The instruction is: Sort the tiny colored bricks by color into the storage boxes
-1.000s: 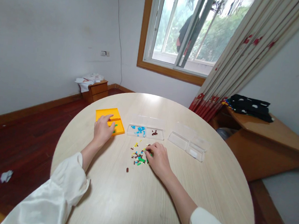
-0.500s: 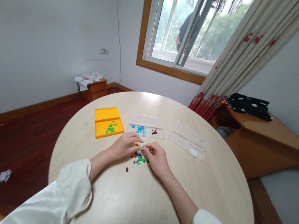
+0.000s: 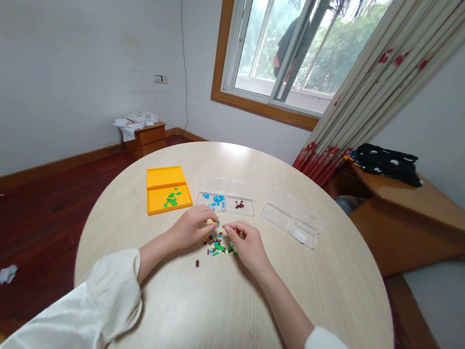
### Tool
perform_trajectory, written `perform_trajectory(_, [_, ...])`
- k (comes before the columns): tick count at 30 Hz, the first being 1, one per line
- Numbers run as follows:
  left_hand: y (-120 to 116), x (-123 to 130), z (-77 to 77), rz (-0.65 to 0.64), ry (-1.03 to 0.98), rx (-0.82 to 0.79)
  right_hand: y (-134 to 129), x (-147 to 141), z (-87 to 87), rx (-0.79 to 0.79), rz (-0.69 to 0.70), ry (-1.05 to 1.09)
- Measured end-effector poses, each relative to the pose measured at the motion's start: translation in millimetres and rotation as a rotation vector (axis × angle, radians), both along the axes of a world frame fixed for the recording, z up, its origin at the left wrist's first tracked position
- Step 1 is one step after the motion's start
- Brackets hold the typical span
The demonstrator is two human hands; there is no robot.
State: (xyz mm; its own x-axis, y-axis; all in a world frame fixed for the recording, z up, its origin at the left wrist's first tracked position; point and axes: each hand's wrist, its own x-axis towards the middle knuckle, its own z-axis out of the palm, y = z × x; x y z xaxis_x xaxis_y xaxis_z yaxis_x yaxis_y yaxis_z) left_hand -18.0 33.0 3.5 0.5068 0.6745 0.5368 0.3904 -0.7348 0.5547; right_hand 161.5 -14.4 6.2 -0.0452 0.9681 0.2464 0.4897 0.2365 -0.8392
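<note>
Over a small mixed pile of toy bricks (image 3: 219, 247), coloured green, brown, blue and yellow, both hands hover close together. My left hand (image 3: 188, 228) is on the pile's left side, thumb and forefinger pinched at a small green brick (image 3: 218, 223). Facing it from the right, my right hand (image 3: 248, 244) has its thumb and fingers drawn together; whatever is in them is too small to make out. One dark brown brick (image 3: 197, 263) lies apart, nearer to me.
Behind the hands stand an open yellow case (image 3: 166, 177) with green bricks, a clear box (image 3: 249, 213) with blue bricks (image 3: 216, 200) and brown bricks (image 3: 240, 204) in separate compartments, and another open clear box (image 3: 277, 218) to the right. All rest on a round wooden table (image 3: 210, 315).
My right hand has drawn slightly up and right, its fingers apart from the left's. A green brick now shows at my left fingertips.
</note>
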Motion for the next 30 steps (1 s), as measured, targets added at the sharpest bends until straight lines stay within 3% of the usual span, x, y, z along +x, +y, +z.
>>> perform_trajectory(6, [33, -38, 3.3, 0.633, -0.06, -0.007, -5, 11, 9.1, -0.054, 0.093, -0.217])
perform_trajectory(8, [43, -51, 3.8, 0.768, -0.048, -0.036, -7, 10, 9.4, -0.04, 0.142, -0.255])
perform_trajectory(11, [51, -63, 2.4, 0.864, -0.02, -0.077, -9, 7, 8.3, -0.033, 0.177, -0.33])
perform_trajectory(18, [51, -62, -2.1, 0.912, 0.101, -0.1, -8, 7, 5.2, -0.073, 0.2, -0.435])
perform_trajectory(22, [49, -54, -2.1, 0.788, 0.048, -0.068, -8, 7, 5.0, -0.079, 0.204, -0.457])
perform_trajectory(26, [36, -38, -1.3, 0.41, -0.015, 0.008, -6, 7, 4.2, -0.057, 0.185, -0.43])
perform_trajectory(30, [14, -17, -0.8, 0.008, -0.029, -0.04, -4, 7, 1.9, -0.038, 0.113, -0.388])
